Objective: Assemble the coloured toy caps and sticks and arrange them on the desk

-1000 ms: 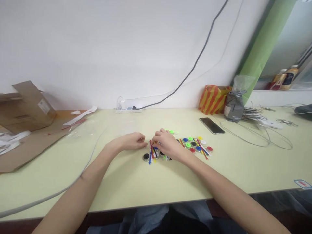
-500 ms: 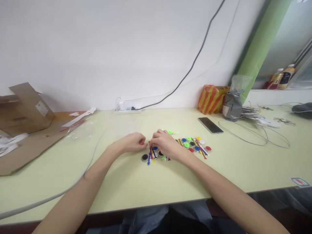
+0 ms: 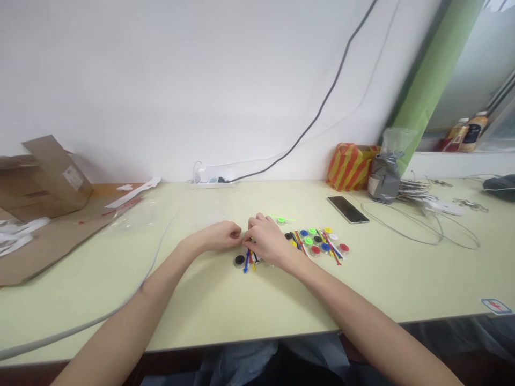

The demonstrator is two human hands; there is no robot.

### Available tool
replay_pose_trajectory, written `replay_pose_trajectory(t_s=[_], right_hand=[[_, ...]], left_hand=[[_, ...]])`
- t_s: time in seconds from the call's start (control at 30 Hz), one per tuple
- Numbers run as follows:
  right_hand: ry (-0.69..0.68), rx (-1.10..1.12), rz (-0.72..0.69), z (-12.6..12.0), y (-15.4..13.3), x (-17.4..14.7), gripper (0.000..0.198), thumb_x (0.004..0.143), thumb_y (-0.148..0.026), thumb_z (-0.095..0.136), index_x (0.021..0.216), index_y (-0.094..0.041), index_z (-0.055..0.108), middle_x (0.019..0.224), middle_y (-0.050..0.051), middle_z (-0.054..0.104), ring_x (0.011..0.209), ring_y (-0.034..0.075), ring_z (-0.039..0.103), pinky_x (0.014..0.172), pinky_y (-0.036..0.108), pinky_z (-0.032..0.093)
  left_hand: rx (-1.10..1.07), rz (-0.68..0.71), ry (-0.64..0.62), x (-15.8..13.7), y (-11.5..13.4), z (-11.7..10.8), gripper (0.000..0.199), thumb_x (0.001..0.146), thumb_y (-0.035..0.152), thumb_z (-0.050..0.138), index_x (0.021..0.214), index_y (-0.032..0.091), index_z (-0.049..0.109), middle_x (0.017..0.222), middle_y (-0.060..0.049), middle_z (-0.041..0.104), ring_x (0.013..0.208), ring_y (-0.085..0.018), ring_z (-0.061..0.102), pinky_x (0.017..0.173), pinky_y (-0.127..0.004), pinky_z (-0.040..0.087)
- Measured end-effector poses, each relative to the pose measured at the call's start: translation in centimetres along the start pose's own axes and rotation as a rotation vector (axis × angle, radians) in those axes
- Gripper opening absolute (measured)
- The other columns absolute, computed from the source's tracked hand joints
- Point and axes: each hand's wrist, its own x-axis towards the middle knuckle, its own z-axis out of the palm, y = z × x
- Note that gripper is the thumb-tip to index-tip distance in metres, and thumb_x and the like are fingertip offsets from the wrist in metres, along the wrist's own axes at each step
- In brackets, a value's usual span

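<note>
My left hand (image 3: pixel 219 236) is closed, thumb and forefinger pinched. My right hand (image 3: pixel 265 239) meets it fingertip to fingertip, also pinched. Whatever sits between the fingertips is too small and hidden to name. Under and beside my right hand lie small round clear pieces with coloured tops and thin coloured plastic arrows. A black-topped round piece (image 3: pixel 239 261) lies just below the fingertips, with a blue arrow (image 3: pixel 247 262) next to it. Farther right are a red-topped piece (image 3: pixel 315 250) and several others. Behind my right hand stands a green-topped piece (image 3: pixel 280 220) with a green stick.
A phone (image 3: pixel 348 209) lies at the back right, before a striped bag (image 3: pixel 349 167) and a grey package (image 3: pixel 384 177). A power strip (image 3: pixel 212 184) rests against the wall. Cardboard (image 3: pixel 52 238) and a box (image 3: pixel 44 182) occupy the left; a grey cable (image 3: pixel 96 320) crosses there.
My right hand has shifted slightly left and its fingertips now meet those of my left hand. More of the round pieces behind and right of it show. The left hand stays nearly in place.
</note>
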Motion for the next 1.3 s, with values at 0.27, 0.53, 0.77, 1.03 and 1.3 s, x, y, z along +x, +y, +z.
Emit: replay_pose_trajectory(t_s=[0.27,0.53,0.77,1.03,1.3], right_hand=[[-0.003,-0.053,-0.02,0.0,0.0,0.0,0.02,0.095,-0.022,0.058,0.087,-0.02,0.076,0.092,0.008,0.063,0.098,0.025,0.047,0.08,0.036,0.033],[-0.038,-0.093,-0.006,-0.4,-0.6,-0.1,0.021,0.095,-0.02,0.056,0.086,-0.017,0.075,0.096,0.012,0.065,0.101,0.027,0.048,0.082,0.038,0.035],[-0.069,-0.086,0.012,-0.3,-1.2,0.0,0.018,0.091,-0.015,0.057,0.086,-0.017,0.074,0.097,0.011,0.066,0.101,0.027,0.049,0.081,0.038,0.036],[-0.091,-0.084,0.044,-0.4,-1.8,-0.1,0.016,0.091,-0.012,0.057,0.09,-0.016,0.073,0.102,0.013,0.067,0.104,0.028,0.051,0.085,0.038,0.038],[-0.019,-0.007,0.004,0.2,-0.9,0.2,0.012,0.094,-0.017,0.059,0.089,-0.015,0.07,0.1,0.011,0.065,0.101,0.026,0.051,0.083,0.037,0.038]], left_hand=[[-0.001,0.002,0.006,0.2,-0.1,0.2,0.031,0.073,0.035,0.054,0.056,0.02,0.032,0.056,0.001,0.032,0.052,-0.013,0.023,0.052,-0.031,0.018],[-0.039,0.002,0.026,0.2,0.0,0.1,0.031,0.071,0.036,0.055,0.053,0.02,0.036,0.053,0.001,0.037,0.052,-0.014,0.027,0.051,-0.03,0.018],[-0.037,0.007,-0.002,0.5,-0.7,0.2,0.029,0.074,0.039,0.054,0.056,0.02,0.041,0.056,0.001,0.039,0.053,-0.014,0.028,0.052,-0.029,0.02],[-0.028,-0.002,-0.016,0.4,-0.3,0.0,0.027,0.074,0.039,0.055,0.057,0.019,0.047,0.057,0.0,0.046,0.054,-0.014,0.034,0.053,-0.029,0.022],[0.03,0.05,0.306,1.6,-1.6,0.9,0.029,0.083,0.039,0.049,0.064,0.02,0.038,0.06,0.002,0.044,0.056,-0.014,0.036,0.055,-0.028,0.024]])
